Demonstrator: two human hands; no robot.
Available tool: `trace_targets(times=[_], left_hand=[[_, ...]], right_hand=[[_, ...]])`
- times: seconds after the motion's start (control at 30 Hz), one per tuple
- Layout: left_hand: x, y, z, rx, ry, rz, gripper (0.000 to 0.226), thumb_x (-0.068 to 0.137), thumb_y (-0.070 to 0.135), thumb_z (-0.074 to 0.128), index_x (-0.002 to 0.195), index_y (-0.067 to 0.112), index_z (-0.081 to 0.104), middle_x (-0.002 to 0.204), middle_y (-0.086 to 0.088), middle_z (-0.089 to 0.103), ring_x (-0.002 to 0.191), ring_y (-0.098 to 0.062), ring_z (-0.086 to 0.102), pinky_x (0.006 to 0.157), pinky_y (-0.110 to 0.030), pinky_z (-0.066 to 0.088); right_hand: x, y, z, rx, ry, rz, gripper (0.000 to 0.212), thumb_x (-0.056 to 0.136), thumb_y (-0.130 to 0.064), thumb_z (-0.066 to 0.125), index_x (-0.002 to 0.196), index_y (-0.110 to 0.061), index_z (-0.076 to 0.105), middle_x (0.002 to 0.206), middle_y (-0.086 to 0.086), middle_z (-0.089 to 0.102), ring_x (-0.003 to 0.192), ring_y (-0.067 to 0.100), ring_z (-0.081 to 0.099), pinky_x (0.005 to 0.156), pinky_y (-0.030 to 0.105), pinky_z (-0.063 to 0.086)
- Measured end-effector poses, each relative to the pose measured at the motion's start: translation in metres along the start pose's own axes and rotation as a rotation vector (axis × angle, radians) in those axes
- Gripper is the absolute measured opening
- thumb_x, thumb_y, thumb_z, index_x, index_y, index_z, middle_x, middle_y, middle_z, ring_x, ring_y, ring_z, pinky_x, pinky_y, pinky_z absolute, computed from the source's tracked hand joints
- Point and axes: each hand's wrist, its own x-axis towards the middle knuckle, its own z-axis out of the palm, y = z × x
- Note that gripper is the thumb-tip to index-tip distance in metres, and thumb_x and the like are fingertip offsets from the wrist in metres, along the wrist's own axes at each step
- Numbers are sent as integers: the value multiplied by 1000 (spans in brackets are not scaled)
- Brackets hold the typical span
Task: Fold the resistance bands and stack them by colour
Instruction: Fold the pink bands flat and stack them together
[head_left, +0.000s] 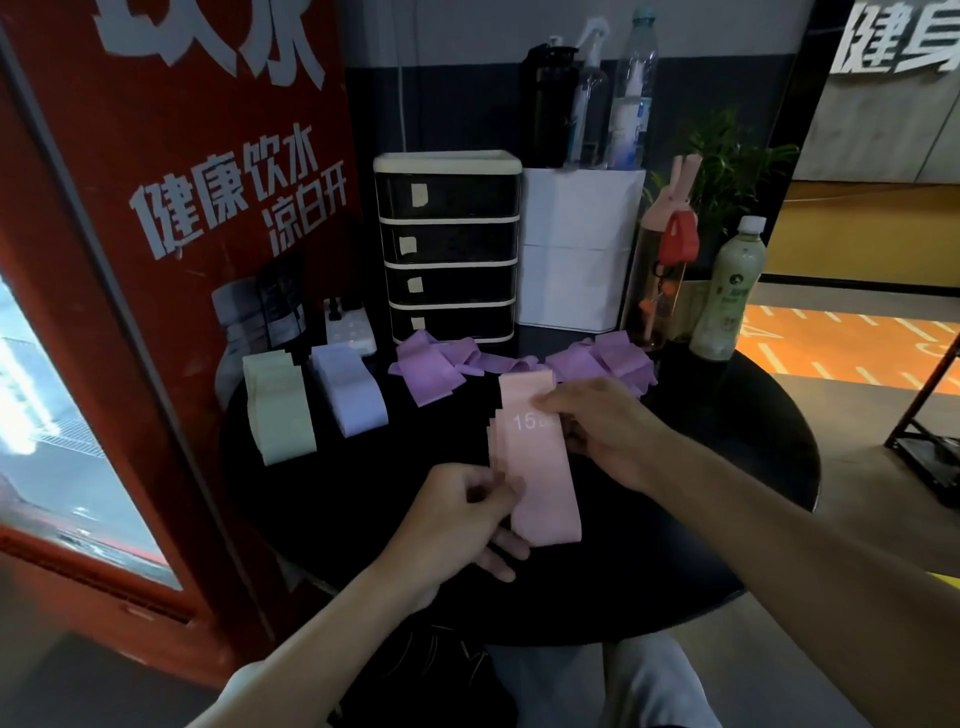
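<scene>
The fingers (488, 491) of the left hand (457, 519) pinch the near left edge of a pink resistance band (540, 483), thumb against forefinger, with the other fingers curled under its near end. This grip seems meant to keep the layers that show along that edge lined up. The right hand (608, 431) grips the band's right edge beside the printed "15". Its fingertips are bent onto the fabric and seem to press the fold flat so the strip cannot spring open.

The band lies lengthwise on the black round table (322, 493), straight in front of the person, which gives both hands equal reach. I judge it to be mid-fold or being squared up, not yet placed.

To the left, well apart from the pink band, a green stack (280, 410) and a pale lilac stack (348, 389) lie side by side, one colour each, so the sorting is part done. Behind the pink band, loose purple bands (431, 364) lie crumpled across the table and are not yet folded. They lie at the foot of a small drawer unit (449, 244).
</scene>
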Motion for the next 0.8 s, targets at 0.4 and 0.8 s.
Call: trace_targets(times=[0.4,0.8], left_hand=[[59,-9,-18,441,206,290,9,91,15,66,94,23,70,94,18,68,93,12,60,79,0,41],[46,-13,-14,258,140,207,13,92,6,64,104,10,61,91,-5,67,57,-24,69,59,-39,60]], right_hand=[[15,19,12,-69,96,-36,9,85,-3,68,89,5,70,80,14,69,59,15,62,49,18,46],[21,33,24,-141,219,-114,24,85,-1,67,89,20,57,76,13,52,71,21,48,65,33,39]])
